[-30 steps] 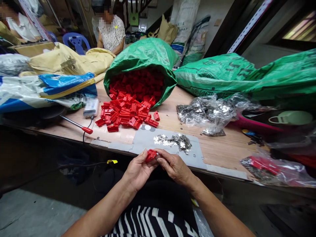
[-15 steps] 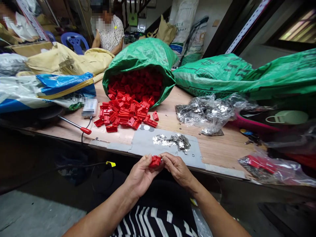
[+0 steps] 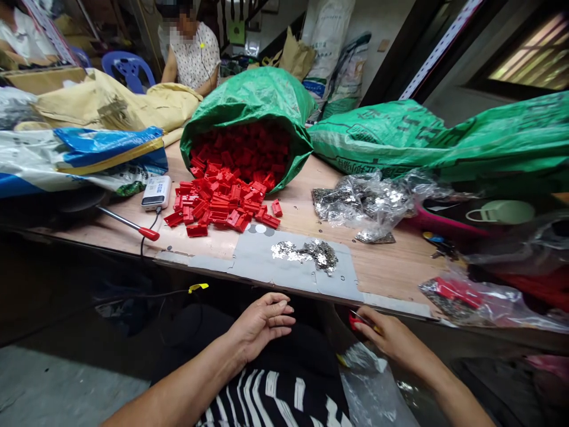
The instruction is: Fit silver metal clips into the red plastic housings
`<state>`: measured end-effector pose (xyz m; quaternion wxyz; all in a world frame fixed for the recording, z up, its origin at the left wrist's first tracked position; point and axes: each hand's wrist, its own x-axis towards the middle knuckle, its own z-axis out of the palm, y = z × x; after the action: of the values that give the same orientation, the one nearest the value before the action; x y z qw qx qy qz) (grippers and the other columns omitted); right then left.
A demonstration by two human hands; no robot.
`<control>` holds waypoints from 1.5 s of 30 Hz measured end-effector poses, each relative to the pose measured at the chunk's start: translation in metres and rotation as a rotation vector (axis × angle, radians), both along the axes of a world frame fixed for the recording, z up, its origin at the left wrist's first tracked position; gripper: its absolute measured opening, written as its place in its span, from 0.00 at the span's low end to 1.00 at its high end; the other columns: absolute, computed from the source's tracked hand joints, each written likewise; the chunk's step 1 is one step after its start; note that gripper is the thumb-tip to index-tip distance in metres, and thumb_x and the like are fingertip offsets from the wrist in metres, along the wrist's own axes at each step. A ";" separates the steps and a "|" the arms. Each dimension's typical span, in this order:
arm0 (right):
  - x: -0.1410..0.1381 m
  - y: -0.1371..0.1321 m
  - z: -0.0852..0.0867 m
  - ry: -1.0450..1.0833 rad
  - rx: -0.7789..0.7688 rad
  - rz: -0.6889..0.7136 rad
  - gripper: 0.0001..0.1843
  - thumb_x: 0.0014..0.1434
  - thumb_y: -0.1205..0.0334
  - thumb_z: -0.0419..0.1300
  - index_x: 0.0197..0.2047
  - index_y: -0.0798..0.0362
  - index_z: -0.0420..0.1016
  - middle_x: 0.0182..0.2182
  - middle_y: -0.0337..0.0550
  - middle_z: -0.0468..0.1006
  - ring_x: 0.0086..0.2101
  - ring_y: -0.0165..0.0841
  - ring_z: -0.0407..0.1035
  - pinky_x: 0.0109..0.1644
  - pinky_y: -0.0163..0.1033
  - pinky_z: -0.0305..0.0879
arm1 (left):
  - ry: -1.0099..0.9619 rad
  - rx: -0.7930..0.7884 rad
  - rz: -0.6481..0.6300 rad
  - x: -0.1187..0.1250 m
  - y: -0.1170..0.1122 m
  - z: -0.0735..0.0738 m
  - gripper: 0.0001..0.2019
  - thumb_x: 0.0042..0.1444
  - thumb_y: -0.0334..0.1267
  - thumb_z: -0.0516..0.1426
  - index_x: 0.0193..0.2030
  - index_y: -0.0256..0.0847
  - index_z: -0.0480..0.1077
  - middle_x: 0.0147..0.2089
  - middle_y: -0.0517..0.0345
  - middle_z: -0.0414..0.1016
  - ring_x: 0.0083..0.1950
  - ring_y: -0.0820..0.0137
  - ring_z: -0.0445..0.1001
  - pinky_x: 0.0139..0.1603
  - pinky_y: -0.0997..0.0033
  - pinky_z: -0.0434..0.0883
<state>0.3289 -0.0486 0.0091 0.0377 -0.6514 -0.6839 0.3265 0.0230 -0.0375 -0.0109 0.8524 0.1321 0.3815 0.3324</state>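
Note:
My left hand [image 3: 262,323] hangs empty below the table edge, fingers loosely extended, above my dark lap. My right hand [image 3: 386,339] is lower right, its fingers closed on a small red-handled tool [image 3: 358,321] with a thin metal tip. A clear plastic bag [image 3: 367,379] lies just under that hand. On the table, a heap of red plastic parts [image 3: 217,204] spills from a green woven sack [image 3: 249,101]. A small pile of silver metal pieces [image 3: 306,252] sits on a grey mat [image 3: 262,264], beyond both hands.
A clear bag of silver pieces [image 3: 368,204] and a bag of red and metal parts [image 3: 453,293] lie on the wooden table [image 3: 391,267]. A red-handled screwdriver [image 3: 128,225] and a white device [image 3: 156,193] are at left. A co-worker [image 3: 191,53] sits beyond the table.
My hands have parted, and the red part they held together is gone from view. My right hand has moved right and down and now holds the red-handled tool.

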 end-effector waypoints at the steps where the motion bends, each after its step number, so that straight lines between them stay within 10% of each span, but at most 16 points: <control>1: 0.011 -0.001 -0.004 -0.056 -0.001 -0.016 0.14 0.58 0.48 0.53 0.36 0.49 0.73 0.32 0.44 0.79 0.33 0.39 0.72 0.37 0.40 0.64 | -0.001 0.002 -0.002 0.000 0.000 0.000 0.15 0.48 0.37 0.65 0.42 0.39 0.70 0.41 0.53 0.74 0.38 0.69 0.76 0.46 0.64 0.69; 8: 0.021 -0.001 -0.016 -0.140 0.025 -0.049 0.15 0.57 0.50 0.53 0.37 0.48 0.76 0.35 0.47 0.81 0.36 0.44 0.74 0.40 0.42 0.65 | 0.029 -0.011 0.022 -0.002 0.000 -0.003 0.14 0.47 0.37 0.65 0.40 0.39 0.70 0.39 0.54 0.74 0.35 0.70 0.76 0.43 0.66 0.69; 18: -0.078 0.039 0.042 0.300 0.047 0.202 0.16 0.62 0.50 0.52 0.41 0.51 0.74 0.33 0.41 0.77 0.35 0.34 0.69 0.40 0.36 0.64 | 0.040 0.005 0.049 -0.003 0.001 -0.005 0.15 0.46 0.37 0.65 0.40 0.38 0.69 0.35 0.56 0.75 0.33 0.71 0.76 0.40 0.69 0.68; 24: -0.143 0.095 0.040 0.246 0.337 0.266 0.12 0.62 0.54 0.55 0.42 0.52 0.74 0.24 0.36 0.73 0.25 0.29 0.64 0.30 0.34 0.59 | 0.073 0.009 0.100 -0.005 0.005 -0.008 0.15 0.47 0.38 0.65 0.41 0.38 0.68 0.35 0.56 0.75 0.32 0.73 0.75 0.39 0.71 0.67; 30: -0.211 0.139 0.021 0.165 0.473 0.456 0.19 0.59 0.63 0.59 0.54 0.49 0.71 0.57 0.48 0.67 0.50 0.38 0.67 0.53 0.42 0.63 | 0.090 0.004 0.151 -0.009 0.008 -0.010 0.17 0.45 0.39 0.66 0.40 0.38 0.67 0.33 0.57 0.75 0.31 0.73 0.75 0.38 0.71 0.67; 34: -0.240 0.154 0.014 0.026 0.452 0.466 0.23 0.59 0.63 0.58 0.58 0.48 0.66 0.60 0.49 0.62 0.52 0.40 0.67 0.54 0.43 0.64 | 0.115 0.039 0.194 -0.014 0.009 -0.007 0.16 0.45 0.38 0.66 0.40 0.37 0.68 0.34 0.56 0.75 0.31 0.73 0.74 0.39 0.71 0.67; 45: -0.201 0.106 0.042 0.495 0.382 0.404 0.17 0.61 0.64 0.58 0.54 0.51 0.71 0.51 0.47 0.74 0.47 0.35 0.69 0.52 0.40 0.64 | 0.464 0.453 0.501 -0.025 0.012 -0.001 0.13 0.49 0.40 0.64 0.36 0.41 0.65 0.35 0.60 0.69 0.32 0.72 0.72 0.30 0.75 0.66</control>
<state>0.1279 0.0570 0.0514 0.2575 -0.3861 -0.8173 0.3414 -0.0019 -0.0250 -0.0118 0.5859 0.2907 0.5012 0.5667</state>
